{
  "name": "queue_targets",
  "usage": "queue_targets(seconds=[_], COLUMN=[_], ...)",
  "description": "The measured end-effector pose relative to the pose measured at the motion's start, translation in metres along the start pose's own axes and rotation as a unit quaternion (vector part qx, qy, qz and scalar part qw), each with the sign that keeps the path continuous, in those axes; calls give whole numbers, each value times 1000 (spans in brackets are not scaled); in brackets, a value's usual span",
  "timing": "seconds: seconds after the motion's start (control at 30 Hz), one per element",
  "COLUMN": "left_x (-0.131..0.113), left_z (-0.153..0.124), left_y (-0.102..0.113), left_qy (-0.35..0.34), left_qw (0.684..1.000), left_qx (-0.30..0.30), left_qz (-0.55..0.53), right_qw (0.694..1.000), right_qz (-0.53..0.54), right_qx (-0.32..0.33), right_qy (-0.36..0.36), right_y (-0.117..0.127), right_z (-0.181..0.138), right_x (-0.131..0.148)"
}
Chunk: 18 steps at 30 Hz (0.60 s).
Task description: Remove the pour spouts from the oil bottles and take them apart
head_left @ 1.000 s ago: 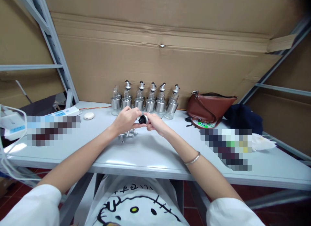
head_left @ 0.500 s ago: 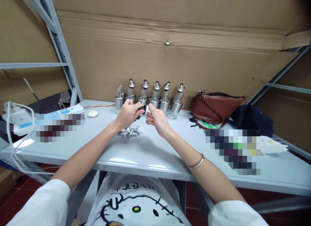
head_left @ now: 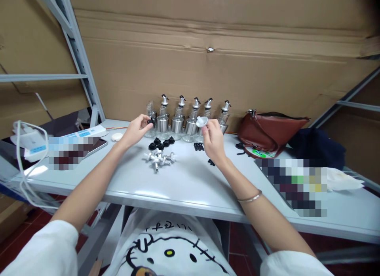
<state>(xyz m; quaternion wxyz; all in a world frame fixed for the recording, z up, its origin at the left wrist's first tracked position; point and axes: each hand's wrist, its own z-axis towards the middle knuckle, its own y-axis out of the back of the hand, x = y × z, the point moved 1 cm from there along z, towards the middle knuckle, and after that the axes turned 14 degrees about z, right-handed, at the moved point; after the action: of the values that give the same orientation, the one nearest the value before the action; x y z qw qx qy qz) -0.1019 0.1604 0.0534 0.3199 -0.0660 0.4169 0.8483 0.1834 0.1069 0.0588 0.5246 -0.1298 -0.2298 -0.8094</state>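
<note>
My left hand [head_left: 137, 130] pinches a black rubber stopper [head_left: 151, 121] in front of the leftmost glass bottles. In my right hand [head_left: 214, 140], raised above the table, is a silvery pour spout [head_left: 202, 121] with a round flange. More black stoppers [head_left: 160, 143] lie grouped between the hands. Just nearer to me is a pile of silvery pour spouts [head_left: 159, 160]. Small black pieces [head_left: 198, 146] sit beneath my right hand, with a few other black bits [head_left: 211, 162] by the wrist.
Glass bottles with steel sleeves [head_left: 177, 125] stand along the cardboard wall [head_left: 142, 66]; several behind carry pour spouts. At right are a brown bag [head_left: 267, 131] and dark cloth [head_left: 317, 147]. To the left lie a power strip [head_left: 92, 132] and a round white object [head_left: 116, 137].
My hands have moved apart, left hand leftward and right hand rightward. Earlier they met in the middle around a black part and a pale part. The black stoppers on the table now show.
</note>
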Motion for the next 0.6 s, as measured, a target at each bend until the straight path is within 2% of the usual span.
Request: queue_targets(seconds=[0.07,0.17,0.3,0.43,0.53,0.6], left_x=[7,21,32,26,21,20], left_z=[-1,-3,-8,-10,-10,-10], left_y=[-6,-14,-22,-29,-31,-32], left_qy=[-34,-60,-61,-48,-54,-53], left_qw=[993,966,935,936,940,940], left_qx=[43,137,238,269,274,278], left_qz=[102,212,254,223,198,190], right_qw=[999,999,998,986,965,951], right_qz=[-15,-8,-9,-48,-92,-126], right_qx=[29,31,53,139,211,249], right_qy=[10,-5,-33,-75,-122,-130], right_y=[-5,-9,-9,-11,-14,-16], right_z=[-2,-4,-7,-11,-13,-15], right_x=[-3,-6,-5,-3,-2,-3])
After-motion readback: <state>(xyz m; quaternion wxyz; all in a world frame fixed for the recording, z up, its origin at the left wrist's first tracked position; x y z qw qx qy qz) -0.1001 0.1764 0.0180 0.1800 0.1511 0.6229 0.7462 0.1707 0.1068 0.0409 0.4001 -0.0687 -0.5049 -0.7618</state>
